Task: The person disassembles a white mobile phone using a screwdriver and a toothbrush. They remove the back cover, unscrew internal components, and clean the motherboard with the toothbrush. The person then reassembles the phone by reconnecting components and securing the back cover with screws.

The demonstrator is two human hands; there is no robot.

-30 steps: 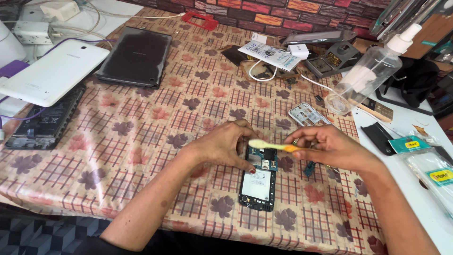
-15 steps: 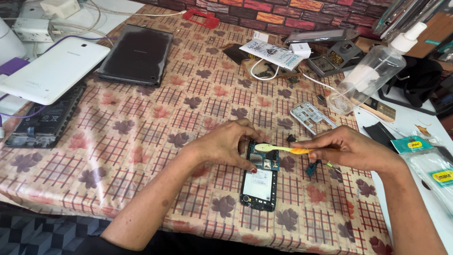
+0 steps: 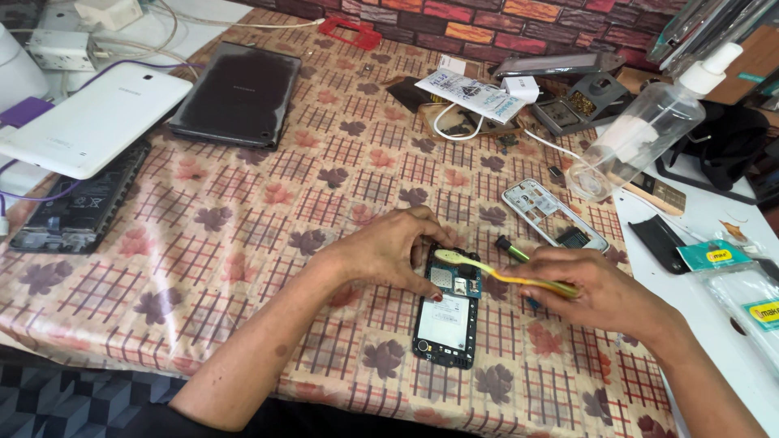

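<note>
Floral checked tablecloth (image 3: 243, 211) | our left hand (image 3: 389, 247) fingers pinning opened phone (image 3: 446, 312) | right hand (image 3: 596, 292), 3 o'clock, gripping yellow toothbrush (image 3: 495, 272) on board | back cover (image 3: 552, 215) off, brushing unfinished

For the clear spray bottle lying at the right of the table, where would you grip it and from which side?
Grip the spray bottle around its wide clear body, coming down from above. It lies tilted, white nozzle pointing up-right toward the clutter, base near the grey phone frame. The body is probably the broadest, most exposed part; the narrow neck and nozzle would likely pivot.
</note>
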